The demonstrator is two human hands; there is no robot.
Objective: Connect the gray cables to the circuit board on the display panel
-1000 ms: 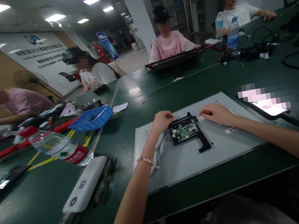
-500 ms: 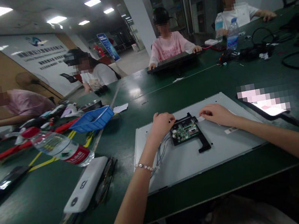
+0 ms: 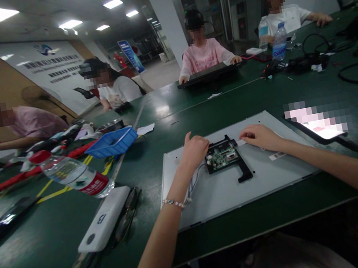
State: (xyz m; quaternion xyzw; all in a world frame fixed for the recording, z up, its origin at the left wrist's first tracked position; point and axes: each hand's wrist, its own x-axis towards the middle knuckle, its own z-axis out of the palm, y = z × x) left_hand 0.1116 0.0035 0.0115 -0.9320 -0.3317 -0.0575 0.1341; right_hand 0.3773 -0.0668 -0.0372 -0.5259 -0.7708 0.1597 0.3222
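Note:
A flat grey panel (image 3: 212,202) lies on the green table. On its middle sits a black plastic bracket (image 3: 244,171) around a green circuit board (image 3: 223,158). My left hand (image 3: 195,149) has its fingers closed at the bracket's upper left corner, with one finger raised; the fingertips are partly hidden. Just right of the bracket, my right hand (image 3: 259,136) pinches a small white flat strip (image 3: 242,142) that reaches toward the bracket. Thin grey wires (image 3: 194,182) run from beside the board, under my left wrist.
Left of the panel are a white power bank (image 3: 105,218), a water bottle (image 3: 75,175) and a blue tray (image 3: 111,143). A lit phone (image 3: 327,128) with a cable lies to the right. Across the table, several people sit, one with a dark flat panel (image 3: 210,74).
A finger of my left hand has lifted slightly at the bracket's corner. My right hand keeps its pinch on the white strip. The view has shifted a little.

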